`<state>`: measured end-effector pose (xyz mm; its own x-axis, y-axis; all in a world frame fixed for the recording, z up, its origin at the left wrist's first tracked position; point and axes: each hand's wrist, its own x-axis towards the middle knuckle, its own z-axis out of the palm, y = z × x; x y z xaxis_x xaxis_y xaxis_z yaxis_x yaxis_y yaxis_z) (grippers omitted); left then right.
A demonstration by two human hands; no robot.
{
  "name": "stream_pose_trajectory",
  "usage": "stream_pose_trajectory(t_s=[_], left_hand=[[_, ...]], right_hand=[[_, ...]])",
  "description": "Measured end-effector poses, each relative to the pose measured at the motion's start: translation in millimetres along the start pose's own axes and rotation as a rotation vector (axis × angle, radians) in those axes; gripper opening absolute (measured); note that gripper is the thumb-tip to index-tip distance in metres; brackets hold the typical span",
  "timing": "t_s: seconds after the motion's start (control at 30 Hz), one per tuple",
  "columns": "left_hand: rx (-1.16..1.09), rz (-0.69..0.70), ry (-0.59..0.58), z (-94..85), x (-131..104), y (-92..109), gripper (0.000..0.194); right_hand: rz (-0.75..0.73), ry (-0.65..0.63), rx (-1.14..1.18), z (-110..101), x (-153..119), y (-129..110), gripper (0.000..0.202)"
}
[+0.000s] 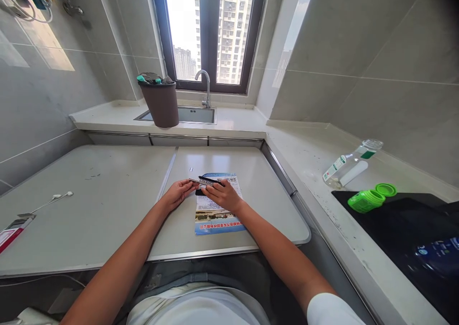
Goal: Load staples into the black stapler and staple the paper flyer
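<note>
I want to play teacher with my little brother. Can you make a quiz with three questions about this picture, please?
1. True or false: the lid of the green bottle is open.
2. What lies beneath the right hand? A) a towel B) a printed leaflet C) a plate
3. Fill in: a curved ____ rises behind the sink, in front of the window.

Key: 1. True. 2. B. 3. Faucet.
</note>
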<state>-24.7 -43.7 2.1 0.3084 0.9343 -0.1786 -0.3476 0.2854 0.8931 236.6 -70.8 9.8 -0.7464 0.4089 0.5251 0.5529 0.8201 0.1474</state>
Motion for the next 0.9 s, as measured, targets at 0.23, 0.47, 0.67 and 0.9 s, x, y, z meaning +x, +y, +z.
stream_pose_trajectory(t_s=[0.23,0.47,0.67,0.9], left_hand=[[-0.016,0.125,0.209,-0.5,1,2,0.036],[-0.099,0.238,0.119,-4.3,1,6,0.048],[0.032,0.213,0.018,3.1,-8,10,0.056],[0.411,0.292,-0.178,22.7,-22,9,0.051]], right_hand=[[0.398,0.259,0.196,6,-7,16,0.030],[0.642,0.212,0.590,13,-18,36,0.034],[0.608,0.101,0.539,13,-16,40,0.042],[0.290,0.157,0.268,-10,-1,24,0.039]])
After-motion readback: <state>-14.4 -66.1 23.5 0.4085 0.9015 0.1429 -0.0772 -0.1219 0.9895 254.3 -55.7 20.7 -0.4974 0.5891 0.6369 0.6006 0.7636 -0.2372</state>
